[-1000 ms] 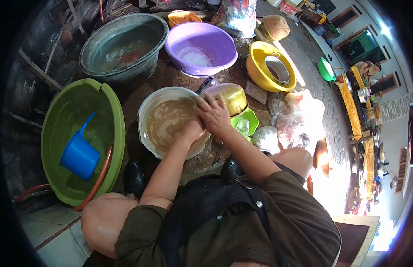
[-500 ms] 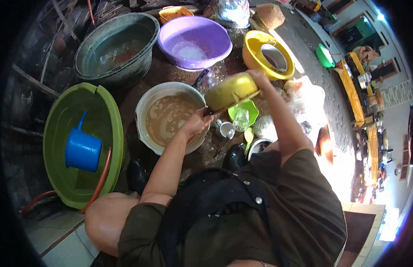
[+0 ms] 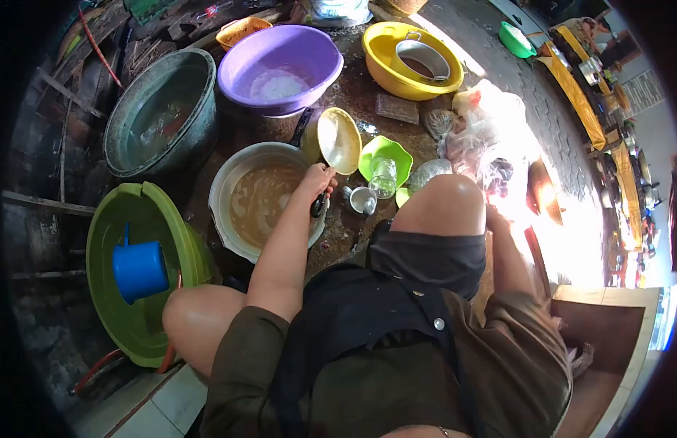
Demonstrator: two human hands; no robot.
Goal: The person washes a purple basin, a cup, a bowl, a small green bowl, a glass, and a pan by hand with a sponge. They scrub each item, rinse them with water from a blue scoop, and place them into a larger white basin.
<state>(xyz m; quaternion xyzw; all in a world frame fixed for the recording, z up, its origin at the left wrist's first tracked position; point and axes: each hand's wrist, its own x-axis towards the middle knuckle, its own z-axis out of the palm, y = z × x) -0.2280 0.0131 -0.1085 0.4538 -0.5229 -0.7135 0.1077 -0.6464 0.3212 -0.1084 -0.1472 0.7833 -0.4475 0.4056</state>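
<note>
My left hand (image 3: 320, 181) is closed around the black handle of a yellow pan (image 3: 339, 141). The pan is tilted, its pale inside facing right, at the right rim of a whitish basin (image 3: 220, 201) of cloudy brown water. My right hand (image 3: 494, 214) is low beside my right knee; its fingers are lost behind the knee and in glare. Close to the pan are a bright green bowl (image 3: 402, 159), a clear glass (image 3: 383, 182) and a white cup (image 3: 361, 198). A dark handle-like piece (image 3: 302, 127) shows behind the pan.
A dark tub of water (image 3: 119, 139), a purple basin (image 3: 280, 45) and a yellow basin (image 3: 378, 55) holding a metal pot (image 3: 420, 60) stand farther back. At left, a green tub (image 3: 105, 306) holds a blue dipper (image 3: 140, 270). Plastic bags (image 3: 484, 135) lie at right in strong light.
My right hand has let go of the pan and moved down beside my right knee. The pan has turned from its underside to its inside, still in my left hand. The view has shifted.
</note>
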